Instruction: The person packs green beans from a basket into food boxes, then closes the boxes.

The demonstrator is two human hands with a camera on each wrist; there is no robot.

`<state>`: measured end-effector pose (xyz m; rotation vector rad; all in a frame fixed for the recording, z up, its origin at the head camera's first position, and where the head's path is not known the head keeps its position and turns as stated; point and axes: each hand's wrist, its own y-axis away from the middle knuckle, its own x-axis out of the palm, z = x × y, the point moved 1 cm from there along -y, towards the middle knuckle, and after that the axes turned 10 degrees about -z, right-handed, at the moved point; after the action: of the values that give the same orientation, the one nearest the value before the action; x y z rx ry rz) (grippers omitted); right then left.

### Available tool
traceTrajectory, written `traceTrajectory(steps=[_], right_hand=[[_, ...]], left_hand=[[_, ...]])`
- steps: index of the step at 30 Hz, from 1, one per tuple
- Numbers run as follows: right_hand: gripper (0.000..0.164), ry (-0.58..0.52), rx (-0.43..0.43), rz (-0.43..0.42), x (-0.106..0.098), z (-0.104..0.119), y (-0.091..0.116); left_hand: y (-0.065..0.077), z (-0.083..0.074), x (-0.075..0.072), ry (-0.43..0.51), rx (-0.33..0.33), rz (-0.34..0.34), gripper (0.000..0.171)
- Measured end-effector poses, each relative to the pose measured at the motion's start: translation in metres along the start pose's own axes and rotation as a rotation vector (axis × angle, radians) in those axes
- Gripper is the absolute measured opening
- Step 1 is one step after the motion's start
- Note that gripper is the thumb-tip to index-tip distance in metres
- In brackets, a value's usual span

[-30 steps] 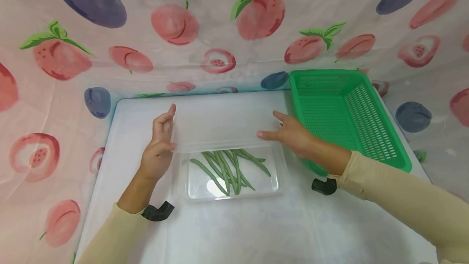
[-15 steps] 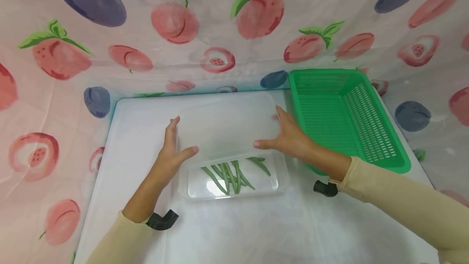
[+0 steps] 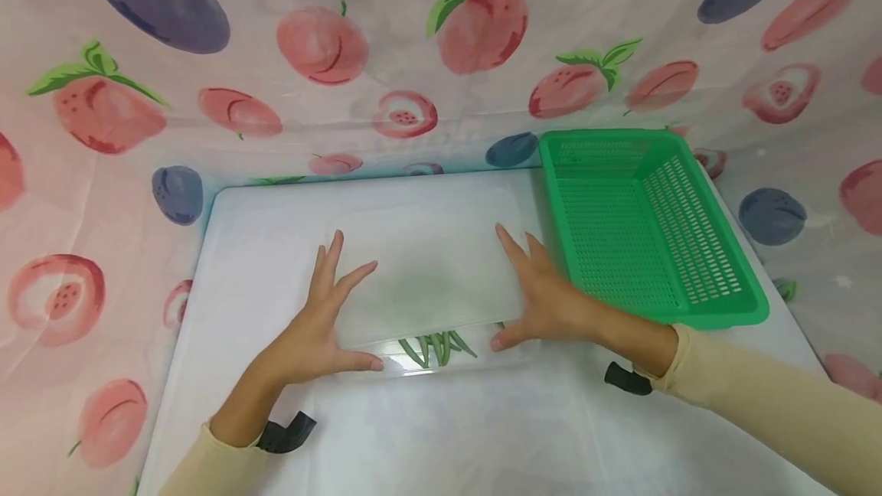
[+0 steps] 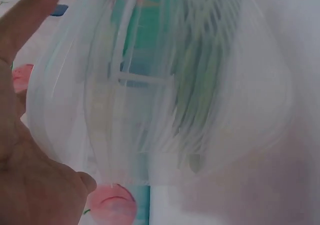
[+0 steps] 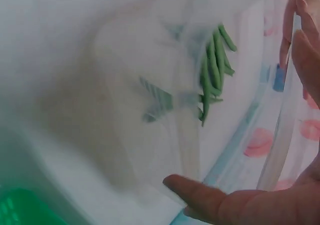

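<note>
A frosted, see-through plastic lid (image 3: 423,274) lies over most of a clear plastic food container (image 3: 475,358), leaving a strip along the near side uncovered. Through that strip several green beans (image 3: 436,350) show inside; the rest are veiled by the lid. My left hand (image 3: 320,339) is spread at the lid's left edge, its thumb by the container's near rim. On the opposite side, my right hand (image 3: 544,301) has straight, spread fingers over the lid's right edge. The right wrist view shows the beans (image 5: 215,60) more plainly, through the clear plastic.
A green slotted plastic basket (image 3: 613,228) stands at the back right, just beyond my right hand. The table (image 3: 441,435) has a white cover. A fruit-print cloth (image 3: 276,37) hangs behind and along the sides.
The lid has come toward me and down over the container, covering more of the beans. Both hands have moved nearer with it, and the left fingers have spread.
</note>
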<state>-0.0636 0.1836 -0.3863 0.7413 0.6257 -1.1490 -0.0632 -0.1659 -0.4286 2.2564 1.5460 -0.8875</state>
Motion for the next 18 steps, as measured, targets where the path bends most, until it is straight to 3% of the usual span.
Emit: traceTrajectory(steps=[3,11,18], right_hand=[[0.158,0.029,0.025,0.029,0.007,-0.001,0.01],[0.154,0.036,0.081,0.073,0.02,-0.005,0.024],[0.148,0.053,0.0,0.014,0.022,-0.013,0.018]], left_hand=[[0.006,0.0,0.003,-0.049,0.047,0.024,0.125],[0.014,0.006,0.011,-0.066,0.046,0.021,0.123],[0.008,0.011,0.012,-0.063,0.075,-0.002,0.117]])
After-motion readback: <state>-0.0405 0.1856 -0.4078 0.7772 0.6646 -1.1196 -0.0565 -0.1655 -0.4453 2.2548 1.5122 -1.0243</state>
